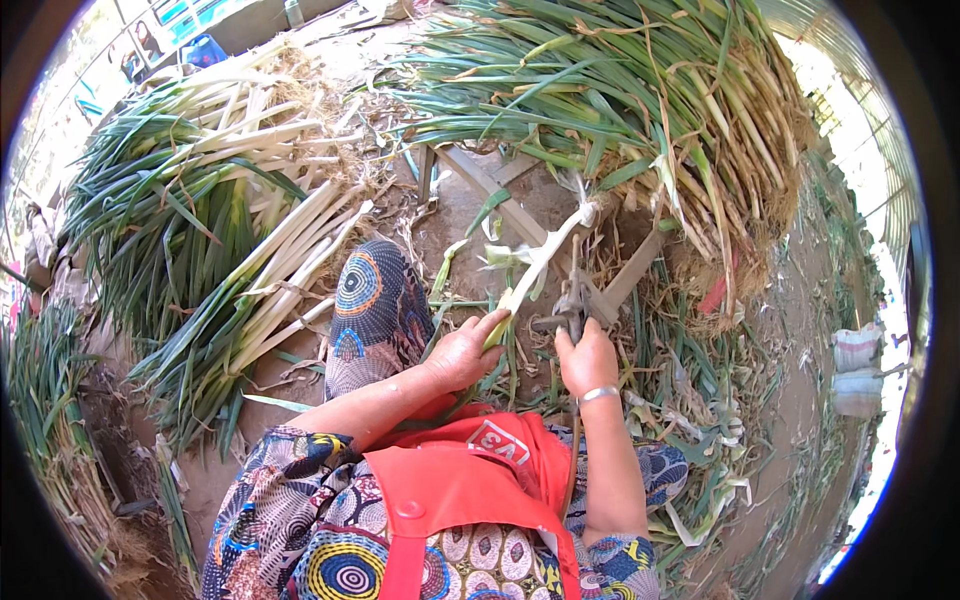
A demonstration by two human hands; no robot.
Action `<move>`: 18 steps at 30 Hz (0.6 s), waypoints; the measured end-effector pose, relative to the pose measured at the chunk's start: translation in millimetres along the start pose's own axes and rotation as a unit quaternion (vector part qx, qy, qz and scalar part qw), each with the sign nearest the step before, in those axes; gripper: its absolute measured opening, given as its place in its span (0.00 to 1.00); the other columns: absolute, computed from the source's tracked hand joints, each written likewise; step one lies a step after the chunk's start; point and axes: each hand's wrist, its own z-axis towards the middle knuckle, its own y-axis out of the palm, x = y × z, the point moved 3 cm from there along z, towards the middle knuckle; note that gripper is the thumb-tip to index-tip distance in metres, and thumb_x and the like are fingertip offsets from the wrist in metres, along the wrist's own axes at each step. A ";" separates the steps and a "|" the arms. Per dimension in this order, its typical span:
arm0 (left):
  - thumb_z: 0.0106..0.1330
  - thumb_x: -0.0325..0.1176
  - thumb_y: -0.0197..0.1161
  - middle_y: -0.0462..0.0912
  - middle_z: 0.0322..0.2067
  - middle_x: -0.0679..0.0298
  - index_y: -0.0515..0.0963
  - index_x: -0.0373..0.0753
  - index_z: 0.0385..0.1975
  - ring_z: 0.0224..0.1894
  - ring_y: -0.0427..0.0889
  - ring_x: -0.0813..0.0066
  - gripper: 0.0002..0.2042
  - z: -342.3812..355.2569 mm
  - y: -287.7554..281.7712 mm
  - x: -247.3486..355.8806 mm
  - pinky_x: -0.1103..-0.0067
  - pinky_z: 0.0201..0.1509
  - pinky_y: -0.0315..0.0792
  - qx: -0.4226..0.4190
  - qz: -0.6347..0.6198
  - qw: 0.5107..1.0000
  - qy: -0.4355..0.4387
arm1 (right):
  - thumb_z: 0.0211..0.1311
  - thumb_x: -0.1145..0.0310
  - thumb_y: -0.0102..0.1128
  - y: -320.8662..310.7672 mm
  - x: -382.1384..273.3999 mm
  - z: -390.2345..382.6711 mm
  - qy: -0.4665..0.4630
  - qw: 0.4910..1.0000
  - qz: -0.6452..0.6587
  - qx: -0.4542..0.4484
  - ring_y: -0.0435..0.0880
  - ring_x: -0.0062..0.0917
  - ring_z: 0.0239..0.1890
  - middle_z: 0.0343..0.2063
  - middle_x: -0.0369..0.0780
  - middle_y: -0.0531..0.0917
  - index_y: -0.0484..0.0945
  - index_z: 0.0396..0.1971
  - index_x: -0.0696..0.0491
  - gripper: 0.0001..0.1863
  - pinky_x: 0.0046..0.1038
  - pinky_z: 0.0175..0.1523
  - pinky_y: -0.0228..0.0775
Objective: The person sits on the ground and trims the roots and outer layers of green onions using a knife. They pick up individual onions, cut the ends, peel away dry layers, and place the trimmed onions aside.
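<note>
A long green onion (pixel 541 262) slants away from me, its pale root end far and to the right. My left hand (pixel 468 352) is closed around its green part, and a loose peeled leaf hangs off the stalk. My right hand (pixel 588 362), with a bracelet at the wrist, grips an air blow gun (pixel 572 303). The gun's thin nozzle points away from me, beside the stalk and apart from it. A thin hose (pixel 574 460) runs from below this hand toward my lap. Part of the gun's handle is hidden by my fingers.
A large heap of unpeeled green onions (pixel 590 90) rests on a wooden stand (pixel 500 200) ahead. Cleaned white-stemmed onions (pixel 290 250) are piled on the left, with more onions (pixel 45 400) at the far left. Leaf scraps (pixel 700 430) litter the ground on the right.
</note>
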 end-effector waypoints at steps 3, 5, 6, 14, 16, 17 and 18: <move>0.62 0.37 0.60 0.73 0.49 0.45 0.58 0.46 0.64 0.47 0.78 0.42 0.30 3.5 5.9 -11.8 0.60 0.52 0.72 0.043 -0.013 0.999 0.030 | 0.56 0.55 0.60 0.7 -12.0 -11.9 -0.025 0.999 -0.017 -0.021 0.80 0.54 0.37 0.31 0.58 0.81 0.73 0.35 0.63 0.22 0.48 0.45 0.71; 0.61 0.37 0.60 0.74 0.49 0.44 0.59 0.43 0.62 0.48 0.77 0.43 0.29 3.5 10.8 -13.0 0.60 0.53 0.72 0.036 -0.021 0.999 0.015 | 0.58 0.54 0.60 1.6 -12.1 3.0 -0.014 0.999 -0.032 -0.028 0.81 0.52 0.38 0.33 0.58 0.81 0.72 0.37 0.62 0.23 0.47 0.45 0.72; 0.61 0.37 0.61 0.75 0.48 0.44 0.59 0.42 0.61 0.49 0.77 0.43 0.29 4.0 9.9 -9.1 0.61 0.53 0.72 0.031 -0.025 0.999 -0.001 | 0.58 0.54 0.59 0.1 -11.4 12.1 -0.006 0.999 -0.037 -0.026 0.81 0.51 0.39 0.34 0.57 0.81 0.72 0.38 0.62 0.23 0.47 0.45 0.73; 0.58 0.39 0.64 0.78 0.40 0.46 0.73 0.33 0.45 0.47 0.78 0.49 0.20 5.5 -4.5 -6.1 0.65 0.52 0.72 0.051 -0.032 0.997 -0.038 | 0.57 0.56 0.61 -4.1 -6.7 -32.9 -0.042 0.998 -0.010 -0.037 0.79 0.54 0.38 0.33 0.58 0.79 0.70 0.38 0.61 0.22 0.48 0.44 0.72; 0.57 0.39 0.64 0.77 0.41 0.48 0.73 0.33 0.45 0.47 0.77 0.51 0.20 6.9 -3.5 -11.1 0.66 0.52 0.71 0.059 -0.020 0.997 -0.039 | 0.57 0.56 0.61 2.8 -4.4 -40.8 -0.045 0.997 0.002 -0.056 0.79 0.54 0.37 0.33 0.58 0.79 0.70 0.36 0.61 0.22 0.49 0.43 0.72; 0.55 0.38 0.65 0.75 0.41 0.49 0.75 0.33 0.43 0.47 0.76 0.51 0.19 9.1 -4.8 -10.1 0.67 0.53 0.70 0.064 -0.043 0.995 -0.062 | 0.57 0.56 0.61 3.6 -1.6 -39.2 -0.043 0.998 0.005 -0.042 0.80 0.54 0.36 0.33 0.58 0.79 0.70 0.35 0.61 0.22 0.49 0.43 0.72; 0.54 0.37 0.65 0.75 0.41 0.48 0.76 0.33 0.41 0.47 0.75 0.51 0.18 11.0 -7.2 -8.0 0.67 0.54 0.70 0.072 -0.025 0.996 -0.052 | 0.56 0.56 0.61 6.5 2.3 -34.0 -0.043 0.999 0.008 -0.029 0.80 0.54 0.36 0.32 0.58 0.80 0.71 0.35 0.61 0.21 0.49 0.42 0.72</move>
